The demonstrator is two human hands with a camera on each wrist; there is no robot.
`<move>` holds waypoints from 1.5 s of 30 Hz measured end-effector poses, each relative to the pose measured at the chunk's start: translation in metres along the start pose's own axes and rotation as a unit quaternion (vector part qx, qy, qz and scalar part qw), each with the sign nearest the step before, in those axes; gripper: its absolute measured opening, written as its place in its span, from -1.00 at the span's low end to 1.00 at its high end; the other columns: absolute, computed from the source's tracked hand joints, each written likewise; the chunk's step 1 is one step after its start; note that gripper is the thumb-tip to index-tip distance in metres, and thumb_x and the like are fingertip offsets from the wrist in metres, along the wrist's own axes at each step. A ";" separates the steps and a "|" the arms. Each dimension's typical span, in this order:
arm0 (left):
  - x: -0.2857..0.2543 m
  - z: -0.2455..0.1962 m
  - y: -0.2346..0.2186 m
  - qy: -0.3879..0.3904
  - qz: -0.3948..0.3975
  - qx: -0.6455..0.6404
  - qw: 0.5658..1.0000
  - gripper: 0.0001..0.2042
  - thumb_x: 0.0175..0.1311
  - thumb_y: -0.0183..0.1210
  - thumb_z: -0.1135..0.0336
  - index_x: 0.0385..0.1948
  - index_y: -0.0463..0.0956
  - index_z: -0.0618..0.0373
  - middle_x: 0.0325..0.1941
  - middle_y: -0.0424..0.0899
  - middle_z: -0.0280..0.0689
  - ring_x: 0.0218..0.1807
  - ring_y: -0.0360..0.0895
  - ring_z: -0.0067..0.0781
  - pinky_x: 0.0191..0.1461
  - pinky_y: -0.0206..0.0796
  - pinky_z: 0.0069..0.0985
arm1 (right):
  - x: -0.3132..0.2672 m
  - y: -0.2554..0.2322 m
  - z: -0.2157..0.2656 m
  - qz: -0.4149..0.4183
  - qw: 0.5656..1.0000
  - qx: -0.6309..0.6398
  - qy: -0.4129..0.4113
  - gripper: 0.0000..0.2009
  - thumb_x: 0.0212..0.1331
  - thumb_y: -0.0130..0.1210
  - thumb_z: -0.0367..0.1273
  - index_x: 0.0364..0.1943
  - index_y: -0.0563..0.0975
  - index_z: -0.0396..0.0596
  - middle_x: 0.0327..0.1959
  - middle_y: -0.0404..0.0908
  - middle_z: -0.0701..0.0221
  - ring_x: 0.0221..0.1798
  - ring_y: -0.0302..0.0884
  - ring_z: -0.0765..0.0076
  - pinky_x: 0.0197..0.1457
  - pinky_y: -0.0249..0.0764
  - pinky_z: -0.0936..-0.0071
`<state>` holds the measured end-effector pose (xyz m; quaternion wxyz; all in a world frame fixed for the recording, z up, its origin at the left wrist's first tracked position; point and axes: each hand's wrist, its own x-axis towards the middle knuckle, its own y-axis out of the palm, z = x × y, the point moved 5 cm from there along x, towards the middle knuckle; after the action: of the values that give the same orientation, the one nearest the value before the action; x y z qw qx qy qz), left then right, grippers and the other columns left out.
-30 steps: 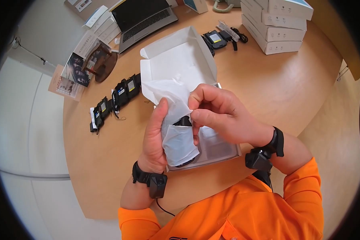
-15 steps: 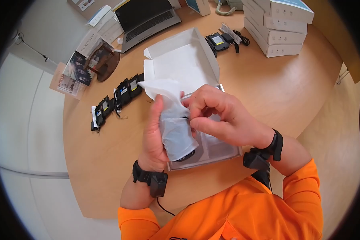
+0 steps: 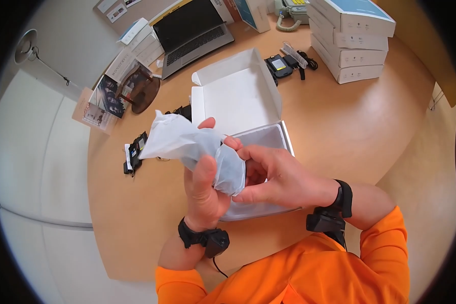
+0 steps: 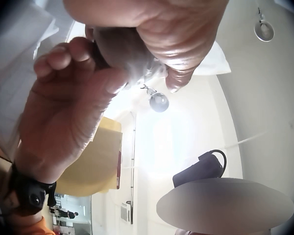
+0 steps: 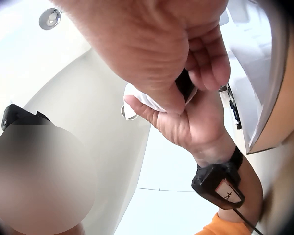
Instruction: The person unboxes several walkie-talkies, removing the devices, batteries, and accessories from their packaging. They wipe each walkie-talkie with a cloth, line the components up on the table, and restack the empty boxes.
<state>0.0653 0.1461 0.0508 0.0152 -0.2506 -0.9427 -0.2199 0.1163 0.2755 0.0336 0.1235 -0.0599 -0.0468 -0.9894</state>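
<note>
Your left hand (image 3: 206, 197) grips the dark object in its white translucent wrapper (image 3: 180, 142), above the light wooden counter (image 3: 137, 223); your right hand's (image 3: 294, 177) fingers pinch its near end. The open white cardboard box's lid (image 3: 238, 93) stands at one o'clock.

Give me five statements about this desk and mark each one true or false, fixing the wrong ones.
1. The left hand and the right hand both hold the white-wrapped item. True.
2. The laptop is folded shut. False: the laptop is open.
3. The stack of boxes stands to the right of the open box. True.
4. The sleeves are green. False: the sleeves are orange.
5. A black strap goes round each wrist. True.
</note>
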 end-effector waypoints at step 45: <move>-0.020 -0.002 0.036 0.033 0.021 0.476 0.879 -0.15 0.03 0.55 0.20 0.31 0.19 0.25 0.14 0.59 -0.06 0.11 0.61 -0.22 0.15 0.46 -0.33 | 0.002 -0.048 0.019 -0.057 0.996 -0.007 -0.072 -0.37 0.16 0.38 -0.30 0.28 0.38 -0.23 0.00 0.58 0.38 -0.01 0.53 0.54 0.06 0.50 0.49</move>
<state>0.1001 0.1637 0.0639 0.1680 -0.2254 -0.9272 0.2475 0.1045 0.3234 0.0484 0.0625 -0.1289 -0.0516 -0.9883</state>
